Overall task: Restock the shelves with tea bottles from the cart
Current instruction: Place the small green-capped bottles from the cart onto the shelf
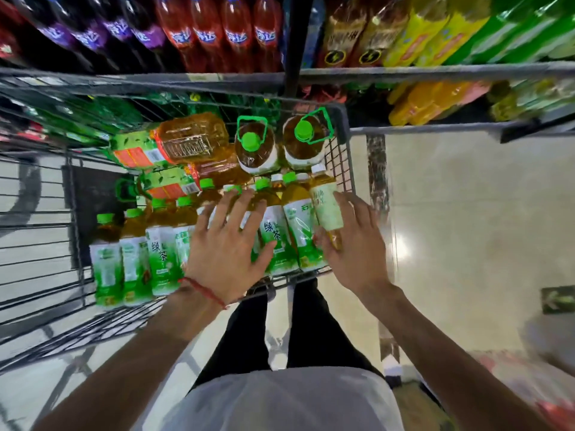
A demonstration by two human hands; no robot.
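A wire cart holds a row of small green tea bottles with green caps and green-white labels. My left hand hovers with spread fingers over the middle bottles of the row; whether it touches them I cannot tell. My right hand curls round a pale-labelled tea bottle with a white cap at the row's right end, against the cart's right wall. Two large tea jugs with green caps and handles stand behind the row, and two more lie on their sides to the left.
Shelves run across the top with purple, red, amber, yellow and green drink bottles. A lower shelf at right holds orange bottles. Tiled floor lies right of the cart. My legs stand just behind the cart's near edge.
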